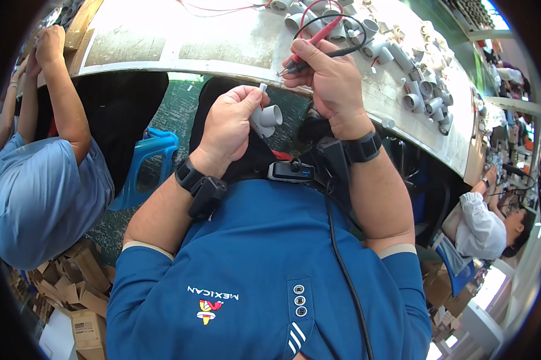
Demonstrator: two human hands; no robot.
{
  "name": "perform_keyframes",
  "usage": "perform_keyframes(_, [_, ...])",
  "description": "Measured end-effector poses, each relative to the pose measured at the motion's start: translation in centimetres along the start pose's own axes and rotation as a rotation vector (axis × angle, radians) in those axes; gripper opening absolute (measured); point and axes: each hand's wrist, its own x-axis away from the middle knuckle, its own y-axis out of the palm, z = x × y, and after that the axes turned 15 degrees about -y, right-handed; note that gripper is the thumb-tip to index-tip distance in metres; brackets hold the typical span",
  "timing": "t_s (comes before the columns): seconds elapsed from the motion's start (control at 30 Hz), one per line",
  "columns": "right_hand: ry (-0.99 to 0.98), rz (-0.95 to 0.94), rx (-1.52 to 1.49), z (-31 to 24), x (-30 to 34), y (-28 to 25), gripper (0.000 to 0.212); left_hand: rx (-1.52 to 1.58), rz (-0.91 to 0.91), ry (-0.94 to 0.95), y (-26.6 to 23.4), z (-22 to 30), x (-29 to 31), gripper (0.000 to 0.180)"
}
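Note:
My left hand (229, 120) is closed around a grey plastic fitting (271, 116) with a short round tube on its side. A small pale piece (262, 88) sticks up by the left thumb and fingertips; what it is, I cannot make out. In my right hand (336, 84) are a red test probe (324, 31) and a black test probe (342, 51), gripped together with their tips pointing left, towards the fitting. The tips and the fitting are apart. Both hands are over the table's near edge, and a black strap with a box circles each wrist.
Many similar grey fittings (426, 90) lie heaped on the right of the white table (234, 36). Red and black leads loop behind my right hand. A person in light blue sits at left, near a blue stool (144, 162). Cardboard boxes (89, 330) stand at lower left.

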Motion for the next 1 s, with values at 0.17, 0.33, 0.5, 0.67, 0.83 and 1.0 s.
perform_keyframes(0.17, [-0.219, -0.162, 0.604, 0.3, 0.0, 1.4, 0.023, -0.261, 0.271, 0.173, 0.8, -0.5, -1.1, 0.019])
perform_keyframes(0.33, [-0.174, -0.099, 0.419, 0.7, 0.3, 1.4, 0.020, -0.360, 0.359, 0.188, 1.3, -0.5, -1.5, 0.023])
perform_keyframes(0.5, [-0.177, -0.092, 0.271, 1.1, 0.5, 1.4, 0.020, -0.456, 0.398, 0.241, 1.0, -0.4, -1.9, 0.026])
perform_keyframes(0.67, [-0.195, -0.109, 0.273, 1.1, 0.8, 1.7, 0.018, -0.453, 0.410, 0.226, 1.0, -0.6, -1.7, 0.027])
perform_keyframes(0.83, [-0.260, -0.174, 0.432, 1.6, 0.9, 1.5, 0.016, -0.493, 0.427, 0.232, 1.1, -0.6, -1.7, 0.029])
perform_keyframes(1.0, [-0.305, -0.198, 0.537, 1.7, 0.8, 1.6, 0.016, -0.474, 0.433, 0.247, 0.9, -1.0, -2.1, 0.031])
